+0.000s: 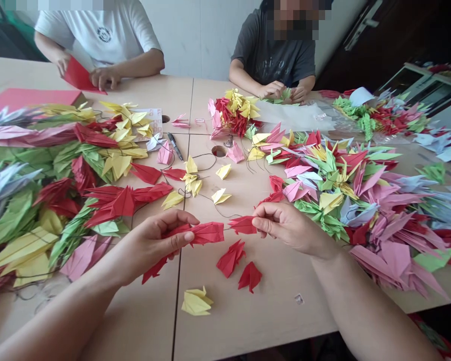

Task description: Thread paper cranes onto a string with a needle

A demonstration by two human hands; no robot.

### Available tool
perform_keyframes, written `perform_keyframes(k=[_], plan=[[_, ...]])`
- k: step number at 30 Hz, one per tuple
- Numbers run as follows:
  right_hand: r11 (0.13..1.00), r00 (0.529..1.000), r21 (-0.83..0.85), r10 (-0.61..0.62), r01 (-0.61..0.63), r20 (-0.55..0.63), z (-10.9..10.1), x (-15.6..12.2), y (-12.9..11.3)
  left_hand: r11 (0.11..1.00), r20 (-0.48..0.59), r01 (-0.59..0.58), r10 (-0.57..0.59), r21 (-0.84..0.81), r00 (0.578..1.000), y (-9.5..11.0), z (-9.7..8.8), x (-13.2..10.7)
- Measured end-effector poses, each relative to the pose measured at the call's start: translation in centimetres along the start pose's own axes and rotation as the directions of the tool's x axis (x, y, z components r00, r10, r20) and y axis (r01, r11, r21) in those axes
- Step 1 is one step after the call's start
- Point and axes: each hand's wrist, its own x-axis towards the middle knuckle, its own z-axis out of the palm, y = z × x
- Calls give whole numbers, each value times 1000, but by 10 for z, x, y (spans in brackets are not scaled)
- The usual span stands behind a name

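Note:
Between thumb and fingers my left hand (pixel 165 233) grips a folded red paper crane (pixel 209 233) above the table. A dark string runs from it toward a second red paper crane (pixel 242 225), which my right hand (pixel 280 225) pinches at its right end. More red paper hangs below my left palm. Under my hands lie two loose red cranes, one (pixel 231 258) a little left of the other (pixel 250 277). A yellow paper crane (pixel 196 302) rests nearer to me. Several small yellow cranes (pixel 220 196) and thin string lie just beyond my hands.
Heaps of coloured paper cranes cover the left (pixel 30 215) and right (pixel 391 200) of the table (pixel 263 321). A pen (pixel 175 146) lies near a round table hole (pixel 219 150). Across the table, one person (pixel 105 45) handles red paper; another (pixel 274 60) handles green paper.

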Motion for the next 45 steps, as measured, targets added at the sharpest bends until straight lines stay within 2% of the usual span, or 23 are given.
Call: perform_keyframes(k=[4,7,14,20,29,38,43,45], plan=[[994,998,-91,60,-59,12,-3,3,5,968,25,46,-54,248,998,-1,-7,3],[981,997,-178,75,-73,1,-8,5,10,932,27,101,-117,350,993,-3,-14,4],[959,999,-280,53,-50,3,-18,2,16,874,99,-35,-15,485,995,-8,-33,2],[949,999,-316,27,-17,28,-20,-2,8,890,102,-90,50,447,994,-5,-41,-3],[922,993,-387,47,0,113,-21,-5,7,907,26,-34,25,419,999,-5,-47,-8],[878,998,-478,36,-6,53,-10,0,16,869,-97,-3,58,494,994,-8,-46,-9],[846,999,-532,43,-32,8,-4,2,17,861,-94,13,40,508,995,-7,-44,-10],[825,997,-559,71,-79,-37,-3,2,20,862,-79,6,40,507,996,-8,-44,-10]])
